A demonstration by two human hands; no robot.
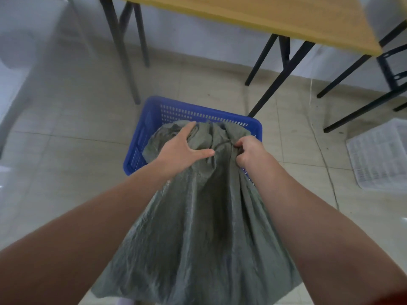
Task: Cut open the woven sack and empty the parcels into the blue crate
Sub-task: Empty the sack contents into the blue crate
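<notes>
Overhead, from the head camera, the grey-green woven sack (pixel 198 227) hung from both hands, with its upper end over the blue crate (pixel 152 106) and its lower end spreading wide toward the person. The left hand (pixel 185 148) gripped the sack's upper left part, its fingers (pixel 189 129) curled into the fabric and the thumb stretched flat across the weave. The right hand (pixel 248 150) was clenched in a fist round a bunched fold on the sack's right side, just above the crate's right rim. The crate stood on the tiled floor (pixel 66 139) beneath the hands. Its perforated far wall and left wall showed, but the sack covered the inside, so its contents could not be told. Beyond it stood a wooden table (pixel 264 14) on black legs. A white slotted basket (pixel 378 157) lay on the floor, well apart to the right.
</notes>
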